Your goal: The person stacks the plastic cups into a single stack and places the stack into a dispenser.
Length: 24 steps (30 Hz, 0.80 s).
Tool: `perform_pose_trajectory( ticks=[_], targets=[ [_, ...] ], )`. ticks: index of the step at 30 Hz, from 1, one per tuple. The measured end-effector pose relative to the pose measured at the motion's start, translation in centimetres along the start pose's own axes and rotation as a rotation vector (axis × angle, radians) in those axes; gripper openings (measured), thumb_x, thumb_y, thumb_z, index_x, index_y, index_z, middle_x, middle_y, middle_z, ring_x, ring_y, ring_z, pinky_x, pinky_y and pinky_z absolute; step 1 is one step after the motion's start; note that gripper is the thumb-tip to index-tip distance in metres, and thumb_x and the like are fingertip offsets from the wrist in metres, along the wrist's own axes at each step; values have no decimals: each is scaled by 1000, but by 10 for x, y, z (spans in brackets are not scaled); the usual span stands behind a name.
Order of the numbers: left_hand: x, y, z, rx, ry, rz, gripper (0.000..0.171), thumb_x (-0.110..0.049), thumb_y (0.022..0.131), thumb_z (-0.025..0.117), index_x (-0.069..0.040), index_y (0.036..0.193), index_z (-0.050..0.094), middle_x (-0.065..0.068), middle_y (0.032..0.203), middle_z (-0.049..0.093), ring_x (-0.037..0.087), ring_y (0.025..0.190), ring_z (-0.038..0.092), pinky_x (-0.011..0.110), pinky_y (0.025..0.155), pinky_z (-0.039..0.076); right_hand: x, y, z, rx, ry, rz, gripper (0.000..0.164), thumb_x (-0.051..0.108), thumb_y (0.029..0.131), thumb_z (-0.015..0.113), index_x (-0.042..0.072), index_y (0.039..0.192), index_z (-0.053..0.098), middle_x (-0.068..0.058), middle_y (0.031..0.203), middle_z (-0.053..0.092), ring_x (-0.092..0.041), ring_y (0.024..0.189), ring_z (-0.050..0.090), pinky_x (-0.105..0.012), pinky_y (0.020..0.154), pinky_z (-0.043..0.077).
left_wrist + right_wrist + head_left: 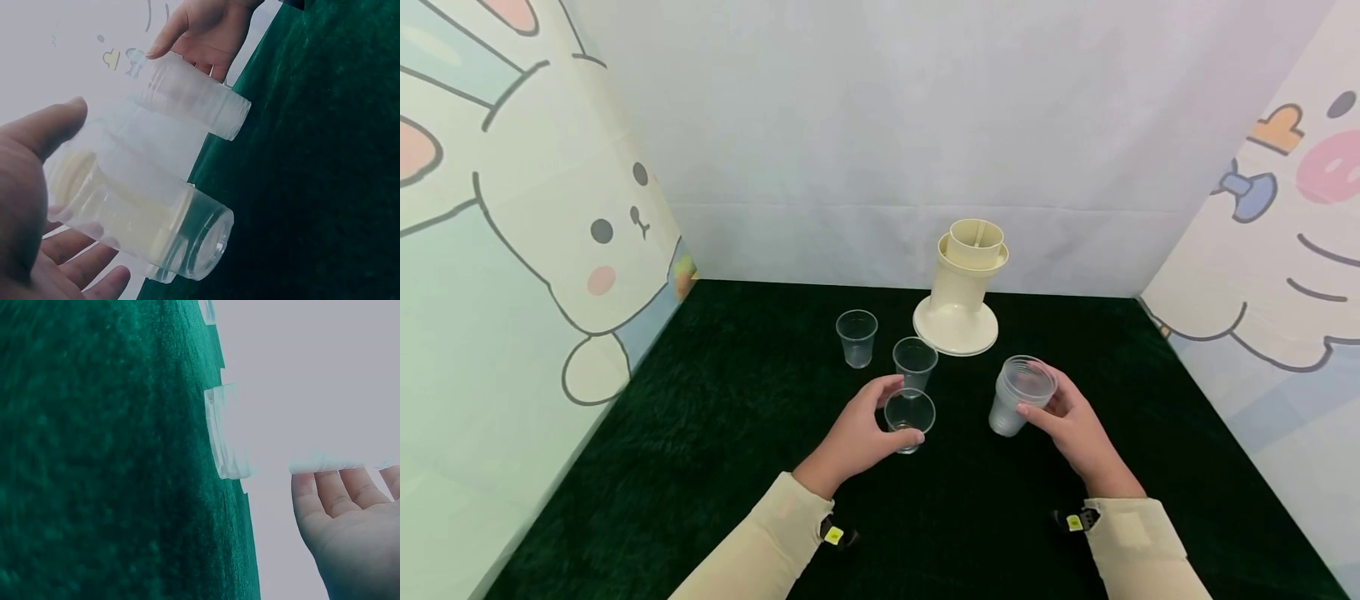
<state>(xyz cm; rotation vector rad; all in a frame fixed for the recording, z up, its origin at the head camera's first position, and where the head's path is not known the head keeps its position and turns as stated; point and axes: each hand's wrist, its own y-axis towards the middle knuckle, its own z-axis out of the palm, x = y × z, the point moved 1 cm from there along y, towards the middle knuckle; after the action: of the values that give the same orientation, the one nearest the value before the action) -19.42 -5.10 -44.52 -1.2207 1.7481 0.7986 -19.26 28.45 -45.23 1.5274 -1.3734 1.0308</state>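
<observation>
My left hand (861, 429) is around a clear plastic cup (910, 410), thumb at its near side and fingers at its far left. In the left wrist view, the thumb is apart from this cup (209, 244) and the fingers are spread nearly straight beside it. My right hand (1075, 425) grips a nested stack of clear plastic cups (1011, 408) between thumb and fingers; the stack leans slightly. Two more clear cups stand beyond the left hand: one (916, 357) just behind its cup, the other (857, 337) farther left.
A cream stand (957, 321) with a round base and an open double tube on top stands at the back, behind the cups. Dark green cloth (700, 433) covers the table. A white backdrop (887, 125) rises behind, with cartoon-printed panels at both sides.
</observation>
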Motion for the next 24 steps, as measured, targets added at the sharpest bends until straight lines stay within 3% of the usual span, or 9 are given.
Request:
perform_pose_trajectory(
  ticks=[10, 17, 24],
  targets=[
    [7, 1, 2, 60, -38, 27, 90, -48, 82, 86, -21, 155, 41, 0, 149, 53, 21, 137, 50, 51, 114, 39, 0, 1, 0, 1, -2, 1, 73, 34, 100, 71, 20, 160, 32, -10, 156, 38, -29, 134, 46, -21, 96, 46],
    [8, 1, 3, 60, -73, 34, 78, -35, 88, 83, -21, 153, 41, -1, 143, 56, 17, 132, 53, 45, 114, 41, 0, 1, 0, 1, -8, 11, 73, 35, 100, 71, 21, 161, 32, -10, 157, 38, -30, 136, 45, -25, 99, 45],
    [8, 1, 4, 75, -105, 38, 73, -29, 90, 81, -19, 151, 42, 2, 141, 56, 20, 131, 54, 47, 113, 41, 2, 0, 1, -4, -13, 12, 74, 36, 100, 71, 21, 161, 32, -10, 157, 38, -31, 136, 45, -27, 100, 45]
  ],
)
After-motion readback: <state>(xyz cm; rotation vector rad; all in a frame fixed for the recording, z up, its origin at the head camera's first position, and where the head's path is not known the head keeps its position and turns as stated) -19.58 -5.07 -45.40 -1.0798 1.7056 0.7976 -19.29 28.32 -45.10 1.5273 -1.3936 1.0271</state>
